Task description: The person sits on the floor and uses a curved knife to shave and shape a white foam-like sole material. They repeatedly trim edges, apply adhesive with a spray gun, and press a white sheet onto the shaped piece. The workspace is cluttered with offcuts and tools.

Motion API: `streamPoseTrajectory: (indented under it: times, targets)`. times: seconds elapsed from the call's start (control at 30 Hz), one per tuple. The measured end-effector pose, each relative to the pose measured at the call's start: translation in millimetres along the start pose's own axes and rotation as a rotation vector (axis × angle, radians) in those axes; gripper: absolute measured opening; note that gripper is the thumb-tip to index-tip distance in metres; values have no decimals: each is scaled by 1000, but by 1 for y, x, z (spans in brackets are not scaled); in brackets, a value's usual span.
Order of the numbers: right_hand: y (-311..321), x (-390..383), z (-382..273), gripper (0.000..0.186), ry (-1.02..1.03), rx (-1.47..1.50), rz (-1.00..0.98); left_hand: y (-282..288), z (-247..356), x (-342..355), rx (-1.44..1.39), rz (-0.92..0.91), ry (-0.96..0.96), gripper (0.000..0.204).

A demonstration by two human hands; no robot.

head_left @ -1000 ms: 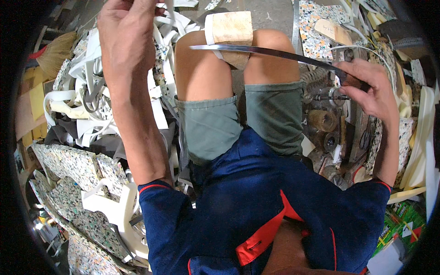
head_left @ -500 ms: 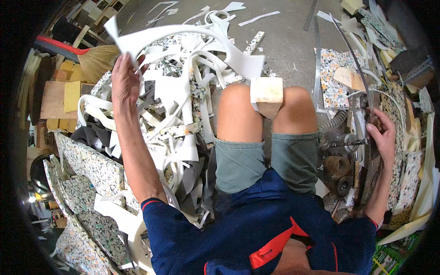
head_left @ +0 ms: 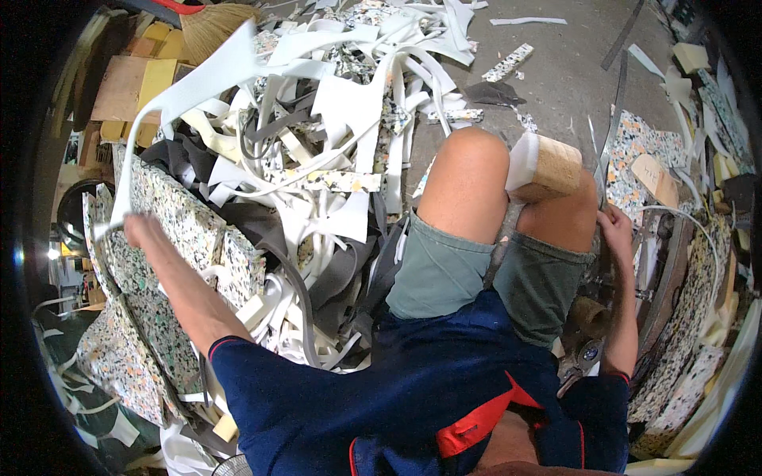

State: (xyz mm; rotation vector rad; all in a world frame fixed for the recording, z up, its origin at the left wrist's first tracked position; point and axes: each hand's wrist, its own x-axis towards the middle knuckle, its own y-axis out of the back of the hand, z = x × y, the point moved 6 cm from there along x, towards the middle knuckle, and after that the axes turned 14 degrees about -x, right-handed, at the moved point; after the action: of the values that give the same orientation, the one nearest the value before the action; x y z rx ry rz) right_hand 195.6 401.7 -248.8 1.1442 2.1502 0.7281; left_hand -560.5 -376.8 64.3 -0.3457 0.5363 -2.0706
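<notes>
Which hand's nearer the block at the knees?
Right. The right hand is close by, just right of the block and nearer the body; the left hand is far out to its left, gripping white foam.

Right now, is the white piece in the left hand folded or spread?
Spread: the white piece runs from the left hand in a long, open curve, widening toward its far end, with no fold showing.

A curved, slightly blurred white foam piece [head_left: 208,79] stretches from the left hand [head_left: 145,231], its broad end arching forward and rightward. A thin blade [head_left: 593,136] extends ahead of the right hand [head_left: 618,230].
</notes>
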Motion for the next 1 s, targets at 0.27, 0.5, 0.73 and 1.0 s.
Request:
streamPoseTrajectory:
  times: [0.27,0.5,0.73,1.0]
  targets:
    - [-59,40,-3,63,79,-116,329,83,-15,-299,608,-1029,-544,59]
    - [27,-78,-241,67,661,-86,293,183,-30,-587,341,-1696,53,28]
    - [-19,-78,-288,93,807,-386,210,154,-25,-625,128,-1905,534,74]
    - [50,-128,-391,76,968,-220,268,116,1,-653,266,-2108,618,103]
